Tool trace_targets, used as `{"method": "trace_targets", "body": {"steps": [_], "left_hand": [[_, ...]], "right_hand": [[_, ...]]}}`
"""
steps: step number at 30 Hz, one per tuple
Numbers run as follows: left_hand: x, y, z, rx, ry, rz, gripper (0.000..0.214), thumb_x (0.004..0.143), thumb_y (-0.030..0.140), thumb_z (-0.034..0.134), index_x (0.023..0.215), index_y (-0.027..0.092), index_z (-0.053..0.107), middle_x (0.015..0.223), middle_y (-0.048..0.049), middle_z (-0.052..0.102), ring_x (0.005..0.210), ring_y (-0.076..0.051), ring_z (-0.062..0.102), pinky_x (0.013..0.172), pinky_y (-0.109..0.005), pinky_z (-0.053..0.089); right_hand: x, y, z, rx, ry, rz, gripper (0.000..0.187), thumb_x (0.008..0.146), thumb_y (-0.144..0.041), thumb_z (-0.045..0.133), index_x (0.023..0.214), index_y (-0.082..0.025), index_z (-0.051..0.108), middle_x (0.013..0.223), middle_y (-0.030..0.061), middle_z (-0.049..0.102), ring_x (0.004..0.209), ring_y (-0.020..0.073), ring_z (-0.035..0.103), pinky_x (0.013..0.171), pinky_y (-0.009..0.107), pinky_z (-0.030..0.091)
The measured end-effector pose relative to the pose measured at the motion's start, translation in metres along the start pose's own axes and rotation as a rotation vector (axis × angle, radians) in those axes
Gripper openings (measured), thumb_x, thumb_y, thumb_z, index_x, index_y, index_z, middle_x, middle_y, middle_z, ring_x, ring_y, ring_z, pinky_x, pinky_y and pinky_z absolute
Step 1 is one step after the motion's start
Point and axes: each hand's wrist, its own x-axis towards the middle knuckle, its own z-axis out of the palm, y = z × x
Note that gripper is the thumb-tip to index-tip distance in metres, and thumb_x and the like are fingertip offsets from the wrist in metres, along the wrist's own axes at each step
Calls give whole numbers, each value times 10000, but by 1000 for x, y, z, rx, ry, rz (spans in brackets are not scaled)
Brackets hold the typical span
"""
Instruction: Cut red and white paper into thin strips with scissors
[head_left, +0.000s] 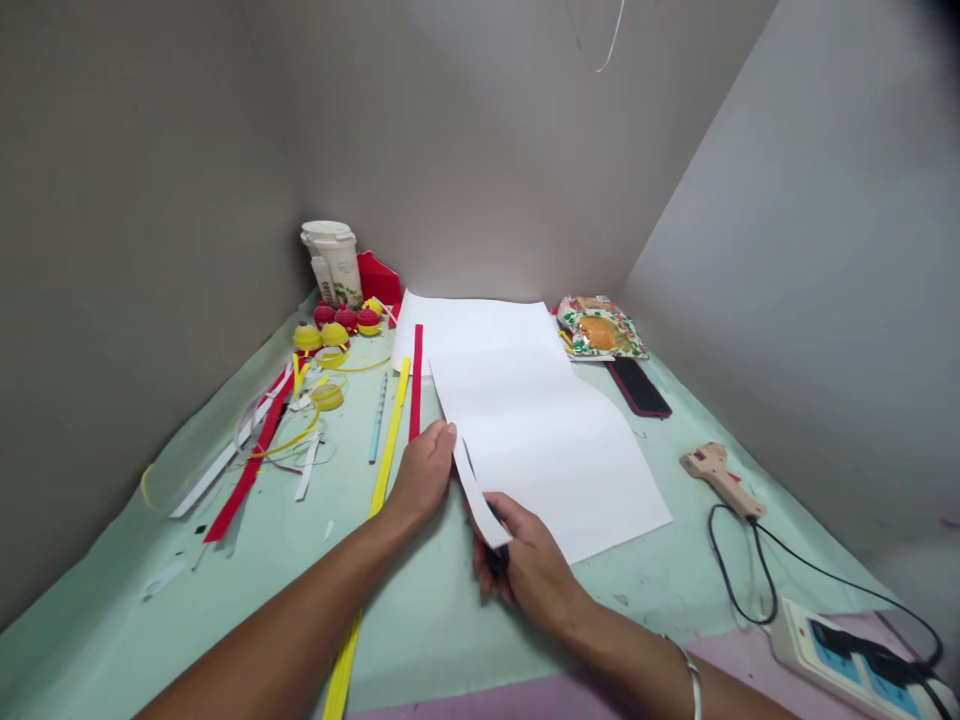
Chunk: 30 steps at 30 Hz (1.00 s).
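My left hand (426, 470) pinches the near left edge of a white paper sheet (540, 440) lying on the pale green table cover (225, 560). My right hand (529, 565) is closed round a dark-handled tool, apparently scissors (497, 558), at the sheet's near edge. A narrow white strip (476, 490) curls away from the sheet between my two hands. A second white sheet (472, 325) lies behind the first.
Red (415, 385) and yellow (390, 440) paper strips lie left of the sheets, with loose strips, a pencil (378, 418) and small red-and-yellow balls (337, 325). Cups (334, 262) stand at the back. At right lie a snack packet (600, 332), phone (639, 387), glue gun (720, 478) and power strip (855, 660).
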Motion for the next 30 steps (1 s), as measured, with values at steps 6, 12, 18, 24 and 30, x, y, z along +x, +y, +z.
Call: {"method": "trace_targets", "body": {"steps": [6,12,18,24,30], "left_hand": [[-1,0,1,9,-7,9,323,908,439,385,671,219,381,614,43,418,611,-155,429,610,-280,339],[-1,1,0,21,-2,13,316,908,434,382,677,219,394,626,39,441,625,-161,445,617,-283,344],[-1,1,1,31,1,14,320,907,435,390,669,221,386,620,42,434,616,-160,446,615,-283,349],[0,0,0,39,0,20,319,900,436,392,664,221,382,617,40,422,616,-161,434,609,-286,337],[0,0,0,49,2,6,316,889,426,404,650,220,390,605,40,428,612,-162,432,607,-284,332]], "right_hand": [[1,0,0,-6,3,-9,247,852,-241,446,1038,-174,596,638,-28,565,435,82,492,397,191,305],[3,5,0,13,2,-18,236,870,-266,458,1041,-179,596,624,-32,554,445,80,490,429,193,323],[4,9,0,8,11,-30,246,875,-275,461,1054,-176,598,626,-32,548,450,84,486,441,199,337],[4,10,0,-5,13,-47,236,878,-276,461,1036,-185,611,620,-29,551,456,87,473,456,209,349],[3,9,0,-2,6,-40,247,858,-240,456,1044,-190,611,632,-33,549,458,82,475,454,206,341]]}}
